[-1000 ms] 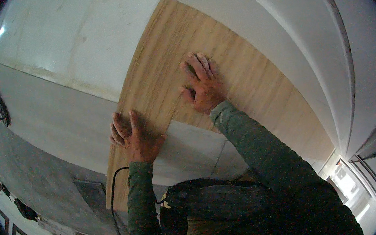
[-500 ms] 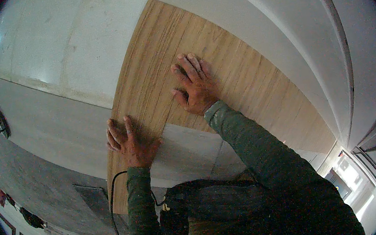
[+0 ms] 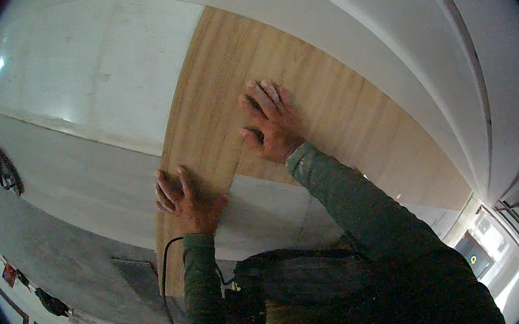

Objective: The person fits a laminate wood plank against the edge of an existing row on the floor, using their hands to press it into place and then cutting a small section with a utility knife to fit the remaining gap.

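Two hands [image 3: 193, 209] [image 3: 278, 129] touch one wood-grain surface [image 3: 328, 90].

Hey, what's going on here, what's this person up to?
A person in green sleeves has both bare hands spread on a wood-grain panel. The right hand lies near its middle, and the left hand is on the narrower part, close to the left edge. Neither hand holds a tool. A black cable runs beside the left forearm.
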`<state>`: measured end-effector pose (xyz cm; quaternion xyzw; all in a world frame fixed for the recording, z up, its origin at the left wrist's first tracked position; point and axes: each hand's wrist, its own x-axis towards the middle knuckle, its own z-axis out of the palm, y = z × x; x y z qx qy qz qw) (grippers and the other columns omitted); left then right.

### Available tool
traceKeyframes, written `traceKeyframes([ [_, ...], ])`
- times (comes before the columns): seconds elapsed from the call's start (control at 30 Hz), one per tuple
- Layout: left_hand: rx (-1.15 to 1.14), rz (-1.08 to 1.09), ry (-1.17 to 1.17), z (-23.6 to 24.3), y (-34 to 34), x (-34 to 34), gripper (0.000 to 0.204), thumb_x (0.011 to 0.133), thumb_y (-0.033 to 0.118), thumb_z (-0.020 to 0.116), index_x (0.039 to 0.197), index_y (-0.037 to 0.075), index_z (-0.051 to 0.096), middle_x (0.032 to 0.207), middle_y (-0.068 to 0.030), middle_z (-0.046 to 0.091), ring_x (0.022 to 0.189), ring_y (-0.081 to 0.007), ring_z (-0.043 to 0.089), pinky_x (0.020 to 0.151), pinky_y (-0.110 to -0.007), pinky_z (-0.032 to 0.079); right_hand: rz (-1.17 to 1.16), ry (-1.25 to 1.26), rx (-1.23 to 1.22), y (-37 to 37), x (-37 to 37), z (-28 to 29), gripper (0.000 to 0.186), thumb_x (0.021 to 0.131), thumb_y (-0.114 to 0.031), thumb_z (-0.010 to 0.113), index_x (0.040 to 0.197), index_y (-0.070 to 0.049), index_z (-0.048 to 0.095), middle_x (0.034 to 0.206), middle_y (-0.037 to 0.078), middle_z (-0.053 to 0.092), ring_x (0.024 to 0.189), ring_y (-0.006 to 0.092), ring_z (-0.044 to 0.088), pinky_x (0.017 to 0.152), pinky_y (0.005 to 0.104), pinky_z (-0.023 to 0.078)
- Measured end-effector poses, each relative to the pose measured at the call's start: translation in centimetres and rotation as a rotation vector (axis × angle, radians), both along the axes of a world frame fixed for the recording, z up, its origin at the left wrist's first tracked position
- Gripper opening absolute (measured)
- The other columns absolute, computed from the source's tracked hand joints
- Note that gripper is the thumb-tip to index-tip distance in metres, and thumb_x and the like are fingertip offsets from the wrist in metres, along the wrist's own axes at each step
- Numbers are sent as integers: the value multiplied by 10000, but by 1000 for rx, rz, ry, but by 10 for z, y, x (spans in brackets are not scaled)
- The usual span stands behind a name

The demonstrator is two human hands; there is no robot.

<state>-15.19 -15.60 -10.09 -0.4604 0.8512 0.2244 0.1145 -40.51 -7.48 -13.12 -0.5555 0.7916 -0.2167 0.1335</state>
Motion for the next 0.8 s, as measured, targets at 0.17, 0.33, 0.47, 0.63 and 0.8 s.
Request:
traceKeyframes([
  [0.17, 16, 5, -56, -9, 3, 5, 1242, 520, 538, 849, 1528, 249, 183, 1576, -246, -8, 1426, -504, 7, 1068, -707, 45, -9, -2, -2, -2, 2, 0, 580, 819, -319, 633, 1316, -46, 507, 1472, 168, 341, 1365, 408, 297, 1124, 561, 219],
  [0.33, 29, 21, -49, -5, 5, 0, 1247, 528, 578, 830, 1531, 243, 170, 1575, -252, -3, 1430, -496, 1, 1067, -707, 50, -8, -17, -15, 1, 0, -5, 584, 811, -333, 629, 1304, -40, 515, 1464, 173, 351, 1359, 425, 299, 1118, 579, 216],
  [0.47, -21, 7, 5, -8, 7, 5, 1235, 532, 667, 782, 1527, 235, 193, 1576, -248, 15, 1437, -480, 1, 1076, -692, 60, -6, -13, -13, 0, 1, -5, 600, 791, -336, 634, 1298, -37, 522, 1447, 175, 376, 1355, 442, 301, 1116, 603, 205],
  [0.63, -4, 23, -24, -5, 7, 4, 1219, 532, 646, 789, 1523, 244, 205, 1580, -236, 18, 1438, -476, 5, 1076, -688, 50, 0, 0, -2, 2, 1, -7, 613, 798, -318, 638, 1321, -33, 497, 1456, 181, 351, 1353, 436, 304, 1113, 599, 200],
  [0.8, 72, 56, -46, -4, 6, 6, 1174, 541, 541, 820, 1518, 250, 235, 1581, -234, 15, 1441, -470, -6, 1072, -691, 32, 29, -33, 30, 4, 1, -11, 603, 827, -279, 617, 1358, -38, 464, 1466, 172, 334, 1360, 427, 293, 1110, 597, 196],
])
